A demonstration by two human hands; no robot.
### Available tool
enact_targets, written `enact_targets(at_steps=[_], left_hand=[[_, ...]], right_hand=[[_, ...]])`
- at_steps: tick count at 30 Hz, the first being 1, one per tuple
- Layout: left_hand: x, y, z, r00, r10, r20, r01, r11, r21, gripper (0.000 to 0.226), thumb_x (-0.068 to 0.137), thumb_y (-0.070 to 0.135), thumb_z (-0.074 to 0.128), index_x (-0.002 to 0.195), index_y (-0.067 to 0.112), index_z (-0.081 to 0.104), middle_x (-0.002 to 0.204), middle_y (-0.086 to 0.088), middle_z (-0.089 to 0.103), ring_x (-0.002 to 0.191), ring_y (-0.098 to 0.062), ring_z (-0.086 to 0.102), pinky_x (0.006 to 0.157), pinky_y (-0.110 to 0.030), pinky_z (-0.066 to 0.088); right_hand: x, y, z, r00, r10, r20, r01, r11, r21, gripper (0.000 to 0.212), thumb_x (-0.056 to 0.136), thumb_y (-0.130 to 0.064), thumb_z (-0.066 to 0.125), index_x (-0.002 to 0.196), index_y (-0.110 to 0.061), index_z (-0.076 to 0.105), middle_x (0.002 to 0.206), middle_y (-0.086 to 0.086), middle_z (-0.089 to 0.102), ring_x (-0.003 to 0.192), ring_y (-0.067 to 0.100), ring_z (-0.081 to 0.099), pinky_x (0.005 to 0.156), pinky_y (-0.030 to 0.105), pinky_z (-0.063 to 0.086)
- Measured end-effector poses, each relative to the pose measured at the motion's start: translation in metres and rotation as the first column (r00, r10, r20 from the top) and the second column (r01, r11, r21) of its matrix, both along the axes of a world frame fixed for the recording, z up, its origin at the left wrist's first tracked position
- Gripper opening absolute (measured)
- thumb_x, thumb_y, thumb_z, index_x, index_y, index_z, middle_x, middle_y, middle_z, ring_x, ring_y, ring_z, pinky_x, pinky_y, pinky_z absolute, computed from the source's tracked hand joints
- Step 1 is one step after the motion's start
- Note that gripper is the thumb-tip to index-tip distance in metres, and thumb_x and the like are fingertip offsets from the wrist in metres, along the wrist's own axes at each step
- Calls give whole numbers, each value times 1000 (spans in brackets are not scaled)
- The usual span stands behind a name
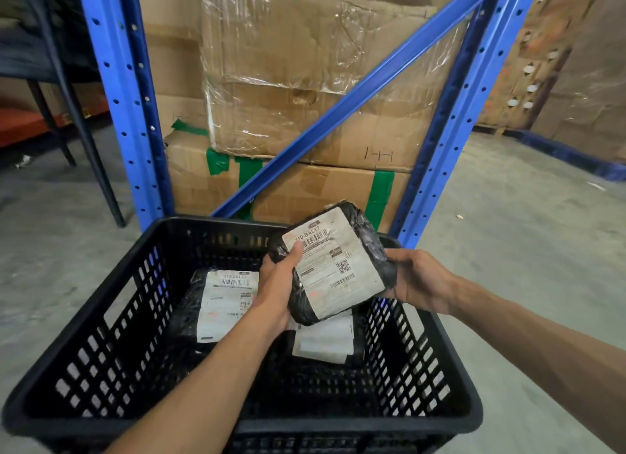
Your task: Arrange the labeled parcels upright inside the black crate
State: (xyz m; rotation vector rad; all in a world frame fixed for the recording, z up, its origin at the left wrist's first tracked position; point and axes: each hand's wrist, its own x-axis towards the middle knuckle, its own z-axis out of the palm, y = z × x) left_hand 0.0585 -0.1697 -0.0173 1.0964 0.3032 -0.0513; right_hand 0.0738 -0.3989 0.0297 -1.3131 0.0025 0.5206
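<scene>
A black-wrapped parcel (338, 264) with a white shipping label hangs above the black crate (111, 304), label facing me and tilted. My left hand (279, 284) grips its left edge, thumb on the label. My right hand (416, 279) holds its right side. Inside the crate, a second labeled parcel (216, 304) leans at the back left, and a third labeled parcel (325, 341) lies beneath the held one, partly hidden by it.
The crate stands on a grey concrete floor (508, 250). Right behind it rises a blue metal rack (125, 91) with a diagonal brace, holding stacked cardboard boxes (305, 91). Dark chair legs (84, 141) stand at the left. More boxes sit at the far right.
</scene>
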Motion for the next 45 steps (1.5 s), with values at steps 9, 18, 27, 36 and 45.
enact_targets(at_steps=[9, 18, 27, 36, 45], left_hand=[[-2, -3, -5, 1000, -3, -13, 8, 889, 458, 99, 84, 60, 65, 156, 37, 1, 164, -4, 26, 147, -27, 32, 117, -44, 29], [0, -5, -20, 962, -184, -202, 273, 663, 697, 72, 96, 36, 57, 155, 12, 23, 155, -9, 41, 141, -29, 41, 117, -45, 34], [1, -17, -32, 848, -315, -427, 530, 459, 713, 79, 105, 28, 42, 157, 7, -14, 168, -14, -3, 155, -29, 3, 125, -39, 12], [1, -20, -32, 865, -253, -433, 501, 476, 723, 79, 106, 26, 40, 156, 2, -16, 167, -17, -9, 154, -32, 4, 122, -38, 13], [0, -20, -24, 927, -190, -322, 374, 447, 813, 55, 91, 29, 55, 144, 21, 43, 150, -9, 42, 132, -30, 48, 110, -45, 41]], right_hand=[[-1, 36, -32, 976, -218, 24, 215, 933, -288, 46, 97, -36, 64, 135, -11, 60, 112, 10, 79, 99, 27, 77, 85, 45, 62], [9, 55, -59, 899, -399, -178, 322, 880, -350, 41, 104, -31, 50, 133, -4, 62, 123, 17, 73, 110, 36, 71, 84, 46, 59], [3, 48, -91, 895, -356, -268, 204, 862, -464, 44, 107, -32, 45, 137, -3, 58, 131, 17, 68, 93, 30, 70, 67, 36, 55], [20, 52, -97, 923, -317, -219, 200, 879, -433, 47, 105, -34, 49, 147, -13, 46, 136, 14, 65, 122, 36, 63, 106, 53, 50], [21, 44, -76, 993, -13, 113, 102, 538, -837, 82, 98, -57, 48, 164, -25, 9, 165, 16, 24, 149, 38, 30, 123, 48, 27]])
